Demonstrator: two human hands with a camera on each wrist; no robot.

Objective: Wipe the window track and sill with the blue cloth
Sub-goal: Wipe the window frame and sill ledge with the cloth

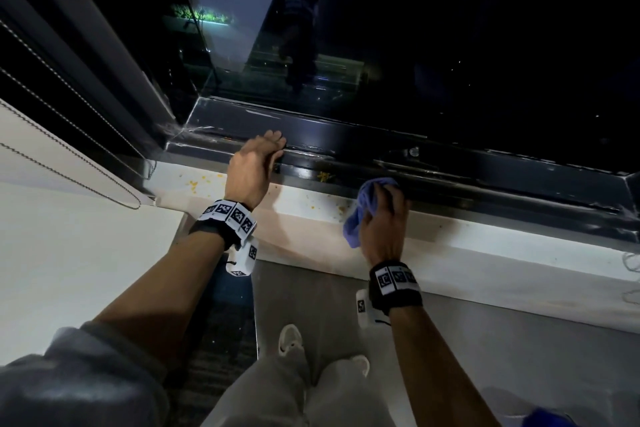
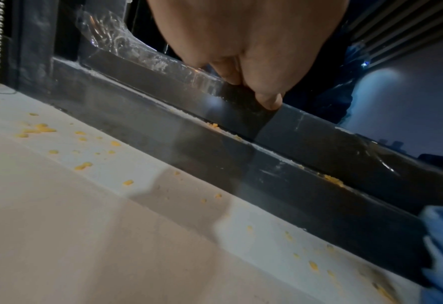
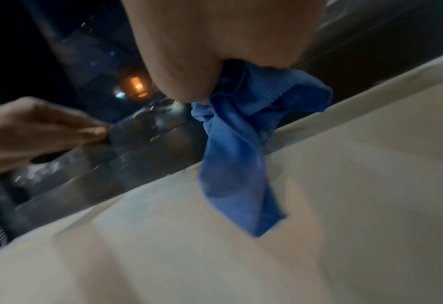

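Blue cloth (image 1: 363,210), soft and limp, is bunched in the right hand (image 1: 382,222) at the window track (image 1: 433,170). Best gripped mid-wad. Left hand (image 1: 254,166) is laid flat, fingers straight, on the track.

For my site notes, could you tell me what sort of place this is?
Probably an indoor room at a large window, at night: a dark window track above a white sill, a beaded blind cord on the left, and black glass with faint outdoor lights.

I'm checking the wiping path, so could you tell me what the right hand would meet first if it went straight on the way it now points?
Probably the dark window track: the right hand, gripping the blue cloth, already points at it across the white sill. Depth is unclear.
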